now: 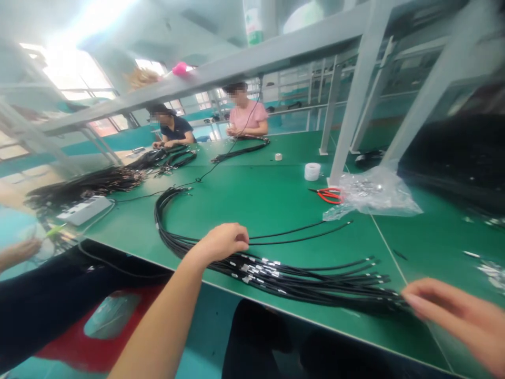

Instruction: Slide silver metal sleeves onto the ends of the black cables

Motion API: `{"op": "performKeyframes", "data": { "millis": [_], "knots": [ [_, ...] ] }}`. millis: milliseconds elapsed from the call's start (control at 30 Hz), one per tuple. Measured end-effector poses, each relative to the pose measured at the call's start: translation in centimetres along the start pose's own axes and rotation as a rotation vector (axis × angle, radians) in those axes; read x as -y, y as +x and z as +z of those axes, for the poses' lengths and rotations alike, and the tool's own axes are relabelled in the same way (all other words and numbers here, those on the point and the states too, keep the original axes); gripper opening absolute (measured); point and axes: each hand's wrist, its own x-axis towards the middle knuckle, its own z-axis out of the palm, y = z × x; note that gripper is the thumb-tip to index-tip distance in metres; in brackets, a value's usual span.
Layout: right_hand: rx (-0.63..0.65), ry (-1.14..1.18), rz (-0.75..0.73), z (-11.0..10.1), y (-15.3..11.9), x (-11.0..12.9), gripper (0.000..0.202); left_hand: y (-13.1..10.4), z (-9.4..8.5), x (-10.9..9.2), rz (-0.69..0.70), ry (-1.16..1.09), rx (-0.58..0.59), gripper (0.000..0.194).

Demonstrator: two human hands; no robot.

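A long bundle of black cables (315, 289) with white labels curves along the front edge of the green table. My left hand (226, 242) lies over the bundle with its fingers curled closed. Two separate black cables (292, 242) run out to the right from under these fingers. At the right end of the bundle, my right hand (453, 310) has thumb and fingers drawn together at the cable tips. It appears to pinch a cable end, though the exact contact is blurred.
Red-handled pliers (331, 196), a clear plastic bag (374, 192) and a white tape roll (312, 171) lie beyond the cables. A white power strip (84, 210) sits at left. Shelf posts (355, 95) rise at right. Two people (248, 116) sit across; another person's hand (19, 252) is at left.
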Motion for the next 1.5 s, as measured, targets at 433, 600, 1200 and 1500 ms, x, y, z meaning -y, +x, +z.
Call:
{"op": "performKeyframes", "data": {
  "millis": [433, 600, 1200, 1500],
  "knots": [
    [-0.373, -0.41, 0.004, -7.3, 5.6, -0.7, 0.023, 13.5, 5.8, -15.1, 0.088, -0.179, -0.156, 0.02],
    [-0.327, -0.58, 0.111, -9.7, 8.9, -2.3, 0.022, 11.1, 4.2, -14.7, 0.219, -0.387, -0.086, 0.01],
    [-0.083, 0.097, -0.009, -4.4, 5.9, 2.3, 0.029, 1.1, 5.1, -18.5, 0.536, -0.621, -0.385, 0.022],
    [0.122, 1.203, 0.169, 0.9, -2.2, 4.4, 0.012, 0.5, 7.1, -19.1, 0.523, -0.404, -0.466, 0.032]
  ]
}}
